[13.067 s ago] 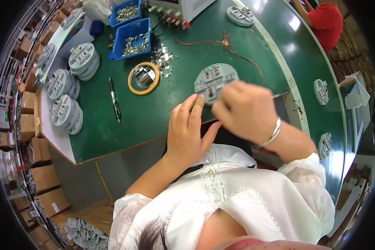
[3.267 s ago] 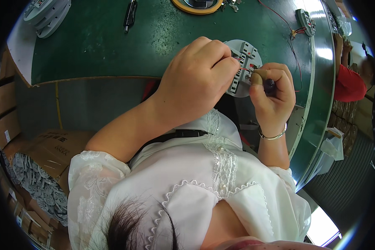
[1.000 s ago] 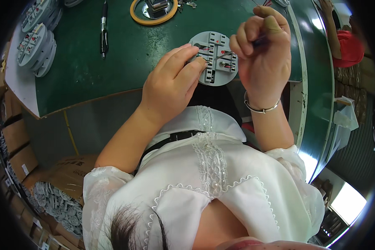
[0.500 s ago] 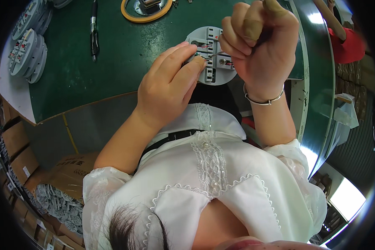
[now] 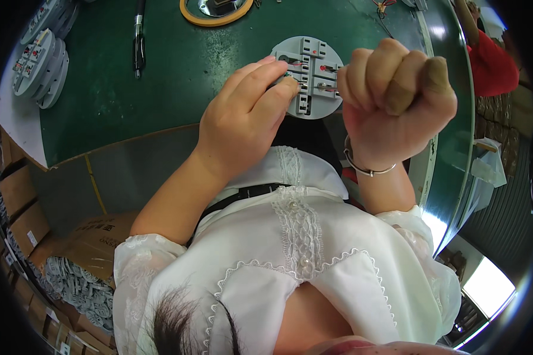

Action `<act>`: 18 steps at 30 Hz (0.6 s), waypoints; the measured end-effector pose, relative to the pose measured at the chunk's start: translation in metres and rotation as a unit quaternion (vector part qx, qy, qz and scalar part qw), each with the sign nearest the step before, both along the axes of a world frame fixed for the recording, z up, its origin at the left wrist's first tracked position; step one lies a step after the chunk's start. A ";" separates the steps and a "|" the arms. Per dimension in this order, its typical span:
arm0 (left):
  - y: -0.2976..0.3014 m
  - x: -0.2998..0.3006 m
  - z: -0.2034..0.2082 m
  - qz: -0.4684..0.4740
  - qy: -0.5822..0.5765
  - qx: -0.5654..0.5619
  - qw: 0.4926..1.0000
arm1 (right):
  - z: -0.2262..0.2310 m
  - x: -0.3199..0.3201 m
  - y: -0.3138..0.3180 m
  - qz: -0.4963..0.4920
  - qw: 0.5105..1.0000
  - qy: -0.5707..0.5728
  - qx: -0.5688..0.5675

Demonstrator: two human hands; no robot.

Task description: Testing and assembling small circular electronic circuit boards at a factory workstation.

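Observation:
A round grey plastic base (image 5: 315,52) with slotted blocks and short thin wires lies at the table's front edge. My left hand (image 5: 241,112) grips its left side, fingers bent and thumb close to the index finger, beside a small green part. Just right of the base, my right hand (image 5: 397,106) is curled into a fist, with brownish-green coverings on the thumb and one finger. A thin dark sliver and reddish wire ends show between the base and the right fingers; what the fist holds is hidden.
On the green table (image 5: 160,77) lie a black pen (image 5: 138,50) and a yellow-rimmed round piece (image 5: 216,22). Similar grey bases are stacked (image 5: 41,71) at left. Loose wires (image 5: 385,7) lie at the back right. Cartons (image 5: 29,225) and bagged grey parts stand lower left; a red-sleeved person (image 5: 491,65) is at right.
My right hand has moved right and toward me, off the base, uncovering its right side and a red-wired block. My left hand stays on the base. The view has shifted slightly.

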State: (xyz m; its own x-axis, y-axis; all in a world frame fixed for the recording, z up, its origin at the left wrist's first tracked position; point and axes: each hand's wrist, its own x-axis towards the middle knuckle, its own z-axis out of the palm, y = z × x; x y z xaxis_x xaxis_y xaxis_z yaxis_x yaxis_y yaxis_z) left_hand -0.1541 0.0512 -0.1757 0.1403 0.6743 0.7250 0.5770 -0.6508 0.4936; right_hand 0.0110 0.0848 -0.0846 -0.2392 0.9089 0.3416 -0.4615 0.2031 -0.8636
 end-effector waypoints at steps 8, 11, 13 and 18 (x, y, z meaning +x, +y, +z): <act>0.002 0.000 0.003 -0.004 -0.007 -0.003 1.000 | -0.011 -0.019 -0.005 -0.069 0.992 -0.077 0.078; -0.001 -0.003 0.006 -0.006 -0.003 -0.004 1.000 | -0.014 -0.025 -0.008 -0.098 0.978 -0.135 0.125; -0.005 -0.004 0.008 -0.009 -0.002 0.000 1.000 | -0.017 -0.027 -0.009 -0.116 0.956 -0.208 0.169; -0.014 0.000 0.010 0.004 0.002 -0.012 1.000 | 0.001 -0.006 -0.023 -0.103 0.989 -0.089 0.049</act>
